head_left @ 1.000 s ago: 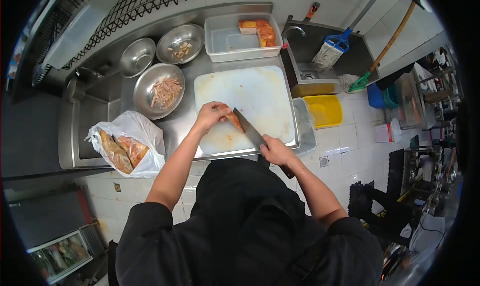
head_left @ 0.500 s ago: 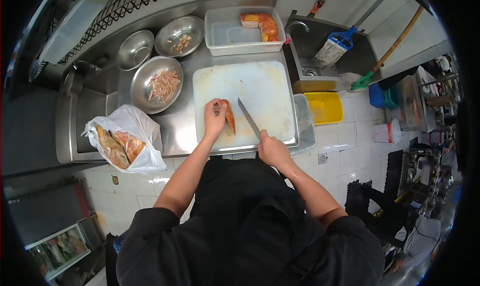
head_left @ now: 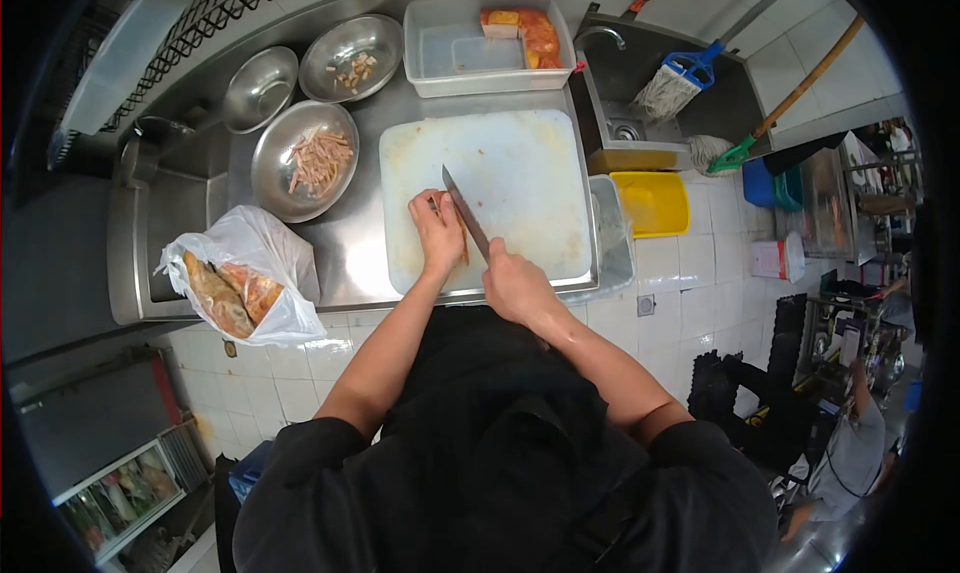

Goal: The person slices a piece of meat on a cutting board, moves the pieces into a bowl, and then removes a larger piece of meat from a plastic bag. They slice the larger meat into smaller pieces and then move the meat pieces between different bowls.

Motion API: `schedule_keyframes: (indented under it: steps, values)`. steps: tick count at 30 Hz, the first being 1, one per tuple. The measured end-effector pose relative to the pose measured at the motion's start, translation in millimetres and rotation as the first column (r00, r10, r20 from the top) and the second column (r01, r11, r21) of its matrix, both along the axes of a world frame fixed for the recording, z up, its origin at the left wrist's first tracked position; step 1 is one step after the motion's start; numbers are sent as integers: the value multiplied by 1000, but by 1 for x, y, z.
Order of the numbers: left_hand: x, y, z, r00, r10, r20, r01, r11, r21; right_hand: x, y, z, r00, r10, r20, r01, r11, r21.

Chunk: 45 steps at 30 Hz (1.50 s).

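A knife (head_left: 467, 213) is in my right hand (head_left: 516, 284), fingers wrapped round its handle, its blade pointing up and left beside my left hand (head_left: 437, 231). My left hand is curled over a reddish-brown piece of meat (head_left: 464, 252), pressing it on the white cutting board (head_left: 530, 188); most of the piece is hidden under the fingers. Blade and meat lie close together; whether they touch is not clear. Left of the board, a steel bowl (head_left: 268, 178) holds thin meat strips (head_left: 320, 163).
Behind are a bowl with small pieces (head_left: 388, 33), another steel bowl (head_left: 262, 90) and a plastic tub (head_left: 450, 86) with orange-red blocks. A plastic bag (head_left: 290, 253) with meat lies at left. Sink, mops and yellow bin (head_left: 650, 204) are right; a person (head_left: 850, 453) is far right.
My right hand has brought the knife left, next to my left hand. My left hand now covers more of the meat. The whole view has shifted slightly.
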State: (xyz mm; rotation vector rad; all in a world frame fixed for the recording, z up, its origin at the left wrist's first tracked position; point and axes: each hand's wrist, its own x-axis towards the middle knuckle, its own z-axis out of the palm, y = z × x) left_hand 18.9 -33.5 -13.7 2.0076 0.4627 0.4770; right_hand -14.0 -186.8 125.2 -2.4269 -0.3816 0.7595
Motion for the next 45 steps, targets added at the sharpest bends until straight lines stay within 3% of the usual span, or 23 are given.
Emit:
schedule_keyframes:
  steps: [5, 22, 28, 34, 39, 41, 45]
  values:
    - [1, -5, 6, 1000, 13, 26, -12, 998, -57, 0, 3, 20, 997, 45, -67, -50, 996, -72]
    - [4, -3, 2, 998, -28, 47, 28, 1000, -5, 23, 23, 40, 987, 69, -145, -94, 981, -168]
    - [3, -2, 1, 996, -59, 61, 57, 998, 33, 46, 43, 16, 987, 19, -161, -34, 995, -90]
    - [4, -3, -2, 993, -50, 108, 44, 998, 54, 20, 21, 15, 994, 47, -101, -57, 994, -95]
    - [5, -2, -3, 995, -38, 89, 33, 998, 54, 35, 28, 2, 998, 28, -59, -27, 999, 18]
    - [8, -2, -4, 997, -10, 78, 8, 1000, 17, 10, 6, 12, 986, 60, -154, -78, 990, -116]
    - [1, -1, -3, 997, -55, 61, 52, 998, 46, 16, 17, -24, 996, 30, -89, -33, 999, -37]
